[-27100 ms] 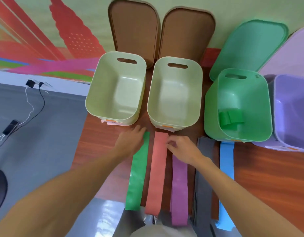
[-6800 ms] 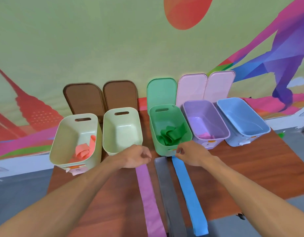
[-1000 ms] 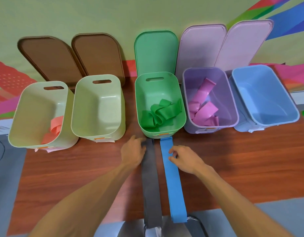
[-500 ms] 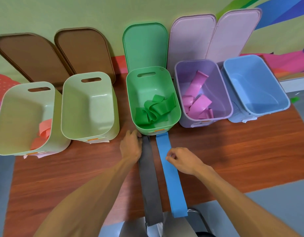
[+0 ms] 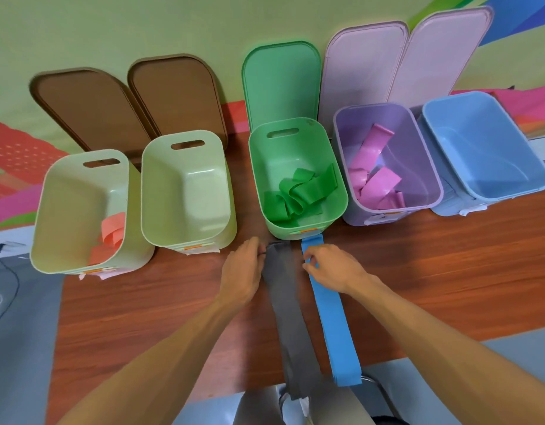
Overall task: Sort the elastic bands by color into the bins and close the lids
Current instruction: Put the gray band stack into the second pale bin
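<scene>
Left grip pinches grey band at its far end, right grip pinches blue band likewise; both judged light, limp, stretchy; best lifted by the end.

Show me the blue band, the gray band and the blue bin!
blue band (image 5: 333, 320): head view, middle of the long strip.
gray band (image 5: 291, 320): head view, middle of the long strip.
blue bin (image 5: 479, 154): head view, bare inside bottom.
</scene>
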Motion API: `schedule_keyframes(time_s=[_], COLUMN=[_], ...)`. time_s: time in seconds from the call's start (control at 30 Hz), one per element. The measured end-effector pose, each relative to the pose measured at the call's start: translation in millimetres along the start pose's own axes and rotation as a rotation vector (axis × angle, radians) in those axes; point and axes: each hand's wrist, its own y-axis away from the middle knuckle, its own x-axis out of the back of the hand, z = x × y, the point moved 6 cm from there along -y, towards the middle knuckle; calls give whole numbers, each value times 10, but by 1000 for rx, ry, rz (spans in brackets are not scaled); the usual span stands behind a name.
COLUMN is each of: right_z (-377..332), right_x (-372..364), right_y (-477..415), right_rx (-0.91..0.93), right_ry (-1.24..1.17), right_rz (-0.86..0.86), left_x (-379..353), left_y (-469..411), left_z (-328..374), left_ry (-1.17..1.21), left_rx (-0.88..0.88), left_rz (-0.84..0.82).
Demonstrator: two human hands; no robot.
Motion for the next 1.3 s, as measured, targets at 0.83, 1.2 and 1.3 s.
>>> schedule_keyframes(time_s=[0.83,1.2,1.3], right_z=[-590,-622,-547], right_x=[-344,-225,-119], right_y=[-183,-28,100], right_rx=[92,129,127], right_ry=[431,446,342], right_rz=[221,385,424], left_x=[571,675,670], left_y=[159,259,246], left_z=[-502,-522,-437], left_ry=[-59,100,183], left_rx=[75,95,99], left_rz=[-65,-181,-209])
